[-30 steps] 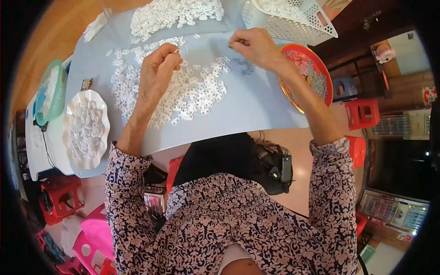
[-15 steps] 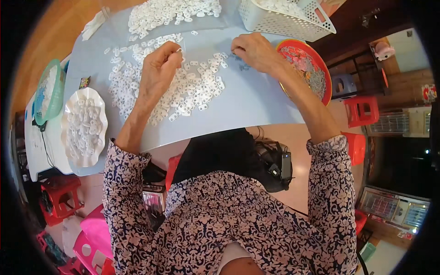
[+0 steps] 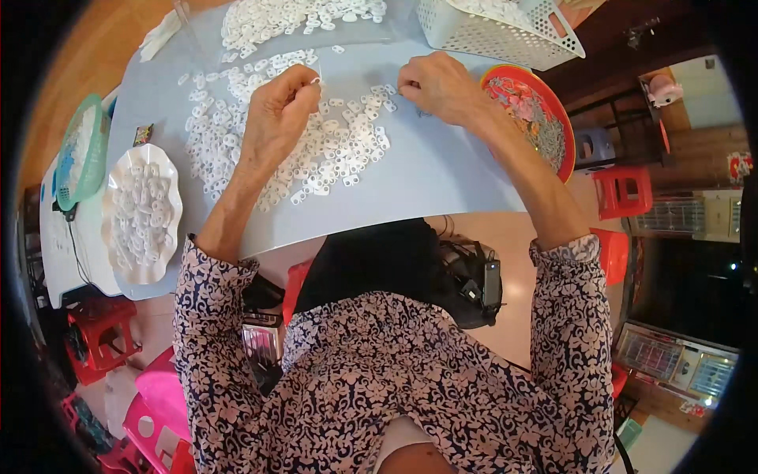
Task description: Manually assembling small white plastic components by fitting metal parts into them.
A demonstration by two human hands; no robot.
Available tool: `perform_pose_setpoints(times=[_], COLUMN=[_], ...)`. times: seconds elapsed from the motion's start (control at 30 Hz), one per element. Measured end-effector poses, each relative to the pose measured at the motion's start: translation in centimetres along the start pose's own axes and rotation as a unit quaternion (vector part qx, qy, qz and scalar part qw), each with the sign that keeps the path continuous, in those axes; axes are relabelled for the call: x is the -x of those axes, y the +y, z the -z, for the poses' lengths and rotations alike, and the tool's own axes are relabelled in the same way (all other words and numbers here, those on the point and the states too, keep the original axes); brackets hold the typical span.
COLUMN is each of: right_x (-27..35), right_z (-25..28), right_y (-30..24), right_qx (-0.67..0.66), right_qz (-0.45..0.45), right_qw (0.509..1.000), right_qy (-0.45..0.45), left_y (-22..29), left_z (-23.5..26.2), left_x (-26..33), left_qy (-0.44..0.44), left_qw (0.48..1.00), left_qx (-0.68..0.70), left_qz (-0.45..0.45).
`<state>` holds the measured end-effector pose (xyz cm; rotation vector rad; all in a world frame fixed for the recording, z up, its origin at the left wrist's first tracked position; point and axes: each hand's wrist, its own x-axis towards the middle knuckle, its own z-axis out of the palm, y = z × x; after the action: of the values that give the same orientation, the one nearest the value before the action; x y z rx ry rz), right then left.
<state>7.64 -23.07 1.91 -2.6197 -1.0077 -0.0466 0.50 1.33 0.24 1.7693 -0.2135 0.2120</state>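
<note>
My left hand (image 3: 278,103) is closed above the table, with the edge of a small white plastic piece showing between thumb and forefinger. Around and under it lies a wide spread of loose white plastic pieces (image 3: 347,150), small and flat with holes. Farther right, my right hand (image 3: 439,85) is curled, fingertips down close to the tabletop. Whatever those fingers pinch is hidden. A few small grey bits (image 3: 424,113) lie under that palm. Beside the right wrist is a red round tray (image 3: 565,126) with many small grey parts and something pink and orange inside.
A scalloped white dish (image 3: 175,229) heaped with white pieces stands at the table's left edge. Beyond it is a green basket (image 3: 96,150). At the far side are a perforated white basket (image 3: 505,39) and another pile of white pieces (image 3: 292,20). Red stools (image 3: 624,189) stand off the table.
My hands keep nearly the same places and stay closed. The right one has shifted slightly, covering more of the grey bits. The whole view has moved a little.
</note>
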Motion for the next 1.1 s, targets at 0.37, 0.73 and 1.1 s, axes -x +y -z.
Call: perform_pose_setpoints(times=[0.37, 0.73, 1.1], right_x=[0.3, 0.6, 0.7], right_z=[1.1, 1.4, 0.6], right_y=[-0.1, 0.1, 1.4], right_qx=[-0.117, -0.181, -0.237], right_qz=[-0.098, -0.144, -0.131], right_qw=[0.988, 0.973, 0.963], right_qy=[0.01, -0.003, 0.012], left_y=[-0.2, -0.1, 0.2], left_z=[-0.1, -0.3, -0.3], left_x=[0.1, 0.3, 0.4], left_qy=[-0.005, -0.01, -0.018], left_qw=[1.0, 1.0, 1.0], left_qx=[0.001, -0.017, -0.008], left_qz=[0.007, 0.004, 0.02])
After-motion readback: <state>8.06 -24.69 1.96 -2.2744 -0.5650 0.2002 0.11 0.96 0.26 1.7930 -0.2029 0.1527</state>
